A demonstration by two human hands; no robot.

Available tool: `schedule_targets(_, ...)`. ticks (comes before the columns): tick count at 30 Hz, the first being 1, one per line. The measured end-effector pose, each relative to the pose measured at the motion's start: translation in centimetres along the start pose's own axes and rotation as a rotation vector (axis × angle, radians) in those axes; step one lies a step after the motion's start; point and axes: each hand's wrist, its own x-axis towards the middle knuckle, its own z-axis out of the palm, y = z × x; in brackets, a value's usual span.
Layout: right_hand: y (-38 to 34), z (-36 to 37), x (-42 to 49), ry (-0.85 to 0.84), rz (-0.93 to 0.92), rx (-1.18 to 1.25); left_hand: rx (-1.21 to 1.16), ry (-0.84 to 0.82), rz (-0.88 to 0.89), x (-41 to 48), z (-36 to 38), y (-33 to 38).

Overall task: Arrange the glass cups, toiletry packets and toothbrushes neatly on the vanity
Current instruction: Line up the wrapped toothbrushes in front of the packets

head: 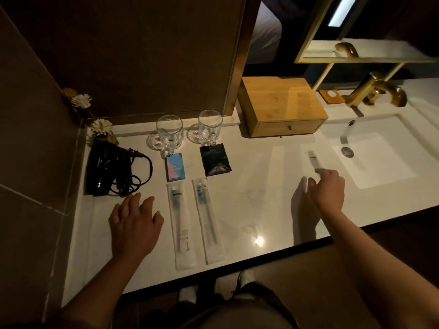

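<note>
A: How far along?
B: Mostly done, I judge. Near the front edge two toothbrushes (183, 224) (207, 222) lie parallel; behind, two toiletry packets (175, 166) (215, 159), then two glass cups (169, 132) (210, 125).
A: Hands?
B: Left hand (134, 224) released, flat on the desk (256, 186). Right hand (329, 188) unclenched, fingertip touching a small packet (314, 159) beside the sink (375, 160).
A: Room?
B: Open middle.

left hand (134, 224) spread flat, palm down; right hand (329, 189) reaching forward, fingers (319, 172) extended.

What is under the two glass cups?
Each glass cup stands on a clear round coaster. The coaster centres are covered by the cup bases.
</note>
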Motion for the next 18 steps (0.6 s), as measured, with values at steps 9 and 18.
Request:
schedule_targets(9,2.2,1.7,0.4,-0.112,-0.140,-0.266,-0.023,0.012,-0.020,0.0,0.4,0.3)
schedule_targets(18,0.1,1.3,-3.6,-0.112,-0.271,-0.127,-0.032,0.018,-0.019,-0.1,0.3,0.4)
